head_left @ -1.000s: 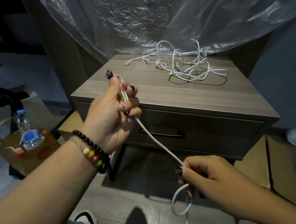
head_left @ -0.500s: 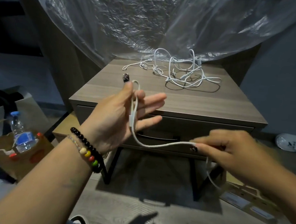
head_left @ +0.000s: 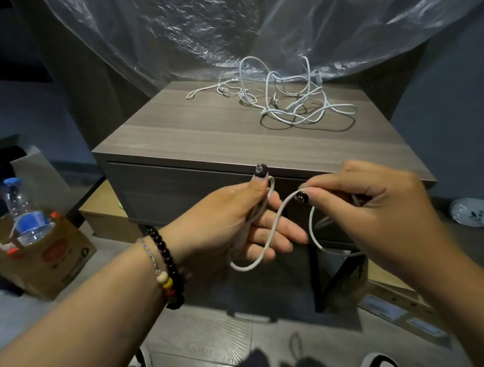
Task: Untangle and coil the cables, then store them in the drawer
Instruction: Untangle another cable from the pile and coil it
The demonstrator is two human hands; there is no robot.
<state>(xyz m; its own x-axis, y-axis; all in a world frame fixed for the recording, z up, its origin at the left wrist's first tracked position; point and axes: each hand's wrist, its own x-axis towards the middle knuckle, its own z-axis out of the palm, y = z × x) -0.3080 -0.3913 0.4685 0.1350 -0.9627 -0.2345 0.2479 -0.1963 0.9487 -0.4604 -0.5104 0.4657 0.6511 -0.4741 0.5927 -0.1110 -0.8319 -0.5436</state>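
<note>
**Coiling the first cable; tangle and drawer untouched**

Head view. We judge the task early. One cable (head_left: pixel 272 227) is free of the rest and partly wound; we count roughly one loop on the left hand (head_left: pixel 232 225). The tangle (head_left: pixel 285 101) of white cables lies at the back of the nightstand (head_left: pixel 209 141), well apart from both hands, not yet sorted. The drawer (head_left: pixel 178 190) is closed. Left to do: finish this coil, untangle and coil the others, open the drawer, store all.

Left hand: fingers mostly straight, palm facing right, thumb up; the cable runs over the thumb crook and hangs as a loop below the palm. Right hand (head_left: pixel 375 208): fingers curled, thumb and forefinger pinching the cable just beside the left fingertips; slack trails beneath it. Both hands are in front of the drawer.
</note>
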